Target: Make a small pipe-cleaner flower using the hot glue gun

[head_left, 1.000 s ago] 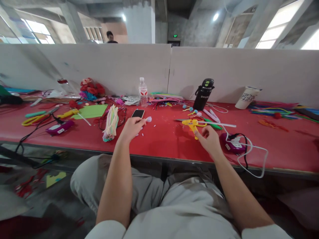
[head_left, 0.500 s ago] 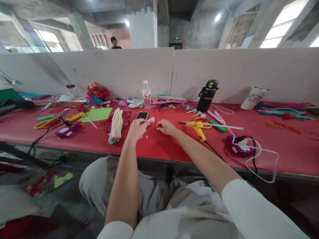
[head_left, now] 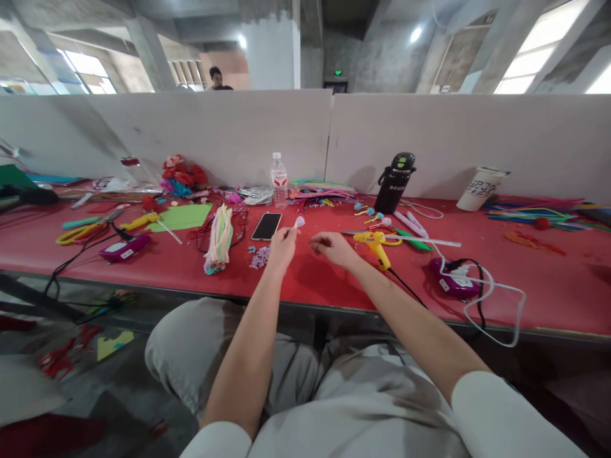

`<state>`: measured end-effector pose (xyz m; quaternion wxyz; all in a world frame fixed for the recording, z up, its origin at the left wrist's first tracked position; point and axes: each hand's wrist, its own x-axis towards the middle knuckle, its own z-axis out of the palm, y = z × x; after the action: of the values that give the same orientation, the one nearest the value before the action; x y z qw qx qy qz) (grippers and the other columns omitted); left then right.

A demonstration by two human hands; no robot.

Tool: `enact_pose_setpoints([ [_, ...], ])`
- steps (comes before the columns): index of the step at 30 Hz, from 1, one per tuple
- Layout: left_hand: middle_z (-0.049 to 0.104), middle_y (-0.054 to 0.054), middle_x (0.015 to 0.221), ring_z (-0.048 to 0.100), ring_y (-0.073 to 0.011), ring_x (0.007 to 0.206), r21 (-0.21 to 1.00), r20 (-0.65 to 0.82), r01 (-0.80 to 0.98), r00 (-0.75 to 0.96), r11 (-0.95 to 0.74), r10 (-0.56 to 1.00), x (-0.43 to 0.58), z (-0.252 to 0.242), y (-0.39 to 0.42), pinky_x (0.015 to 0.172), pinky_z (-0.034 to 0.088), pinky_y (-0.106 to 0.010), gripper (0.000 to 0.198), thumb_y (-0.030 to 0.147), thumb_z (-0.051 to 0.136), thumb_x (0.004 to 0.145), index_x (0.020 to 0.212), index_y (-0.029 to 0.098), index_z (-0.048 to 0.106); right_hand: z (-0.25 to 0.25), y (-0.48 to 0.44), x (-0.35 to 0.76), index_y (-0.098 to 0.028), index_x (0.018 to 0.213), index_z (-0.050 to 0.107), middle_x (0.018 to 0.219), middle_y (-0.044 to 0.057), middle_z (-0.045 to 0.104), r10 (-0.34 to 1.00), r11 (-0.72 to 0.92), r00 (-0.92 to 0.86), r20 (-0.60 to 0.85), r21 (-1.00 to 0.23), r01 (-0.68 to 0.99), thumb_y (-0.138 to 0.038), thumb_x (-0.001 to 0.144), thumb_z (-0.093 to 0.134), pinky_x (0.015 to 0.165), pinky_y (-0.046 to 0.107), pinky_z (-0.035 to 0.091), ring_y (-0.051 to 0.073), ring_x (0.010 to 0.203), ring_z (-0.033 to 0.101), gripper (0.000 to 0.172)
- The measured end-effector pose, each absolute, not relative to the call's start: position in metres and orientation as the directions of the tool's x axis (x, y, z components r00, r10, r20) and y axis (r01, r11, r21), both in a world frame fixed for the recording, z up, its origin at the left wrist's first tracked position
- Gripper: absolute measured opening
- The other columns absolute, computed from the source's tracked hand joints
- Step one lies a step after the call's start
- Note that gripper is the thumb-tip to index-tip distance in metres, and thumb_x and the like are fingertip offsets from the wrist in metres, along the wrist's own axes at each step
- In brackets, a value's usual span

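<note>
My left hand [head_left: 284, 245] is closed in a pinch on a small lilac flower-like piece [head_left: 300, 221] with a short pale stem, held up over the red table. My right hand [head_left: 333, 247] hovers a little to the right, fingers curled and fingertips close together. Whatever those fingers hold, if anything, is too small to make out. A heap of small lilac bits [head_left: 260, 257] lies just left of my left hand. Behind it is a black-screened phone [head_left: 266, 226]. Right of my right hand rests a yellow glue gun [head_left: 376, 244] with a clear glue stick in it.
A bundle of pale pipe cleaners [head_left: 221, 240] lies at left. Behind stand a water bottle [head_left: 279, 182] and a black flask [head_left: 394, 184]. Purple power strips [head_left: 125, 247] with cables sit at both sides. A white partition [head_left: 214, 127] closes off the table's back; a person [head_left: 216, 79] is beyond.
Both hands have moved right, my left hand carrying the lilac piece along. The phone and the heap of lilac bits, largely covered before, now show. The camera view has shifted slightly.
</note>
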<state>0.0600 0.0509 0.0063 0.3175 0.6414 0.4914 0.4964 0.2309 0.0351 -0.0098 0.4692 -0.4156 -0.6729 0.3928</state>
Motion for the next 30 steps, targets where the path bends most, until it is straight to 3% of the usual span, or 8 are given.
enact_pose_setpoints([
  [4,0.055,0.0,0.062,0.05,-0.0107,0.054,0.952,0.254,0.163,0.05,-0.259,0.966,0.083,-0.007,0.047,0.053,0.04,-0.023,0.028,0.035,0.047,0.088,0.091,0.014,0.065,-0.012,0.022,0.233,-0.017,0.079,0.064,0.072,0.002,0.066,0.968,0.242,-0.06,0.245,-0.969,-0.047,-0.05,0.065,0.075,0.072,0.034,0.054,0.016,0.067,0.062,0.037],
  [8,0.06,-0.002,0.067,0.055,-0.0116,0.058,0.962,0.239,0.126,0.053,-0.244,0.97,0.092,-0.012,0.042,0.055,0.043,-0.023,0.025,0.034,0.048,0.088,0.087,0.014,0.063,-0.013,0.018,0.228,-0.017,0.08,0.065,0.074,0.004,0.068,0.977,0.211,0.019,0.211,-0.96,-0.185,-0.049,0.061,0.08,0.072,0.033,0.055,0.016,0.069,0.063,0.041],
  [19,0.056,0.0,0.065,0.051,-0.0113,0.058,0.956,0.267,0.105,0.08,-0.274,0.96,0.103,-0.009,0.031,0.055,0.04,-0.023,0.021,0.033,0.048,0.089,0.077,0.017,0.054,-0.015,0.015,0.219,-0.018,0.08,0.069,0.075,0.002,0.067,0.91,0.388,0.188,0.369,-0.919,-0.07,-0.048,0.07,0.074,0.07,0.028,0.049,0.014,0.069,0.058,0.032],
  [25,0.05,0.002,0.06,0.047,-0.0104,0.053,0.965,0.246,0.054,0.135,-0.255,0.96,0.105,-0.012,0.032,0.053,0.037,-0.023,0.024,0.032,0.045,0.092,0.073,0.018,0.049,-0.014,0.014,0.219,-0.017,0.077,0.067,0.073,0.002,0.065,0.908,0.397,0.191,0.373,-0.912,-0.103,-0.047,0.071,0.074,0.067,0.027,0.047,0.013,0.067,0.056,0.031],
  [30,0.05,0.001,0.06,0.048,-0.0119,0.055,0.951,0.253,0.152,0.12,-0.27,0.96,0.105,-0.011,0.032,0.055,0.036,-0.025,0.028,0.032,0.04,0.095,0.072,0.018,0.047,-0.015,0.015,0.223,-0.018,0.074,0.066,0.066,-0.001,0.06,0.909,0.408,0.148,0.389,-0.903,-0.133,-0.044,0.073,0.074,0.06,0.025,0.042,0.011,0.061,0.051,0.028],
])
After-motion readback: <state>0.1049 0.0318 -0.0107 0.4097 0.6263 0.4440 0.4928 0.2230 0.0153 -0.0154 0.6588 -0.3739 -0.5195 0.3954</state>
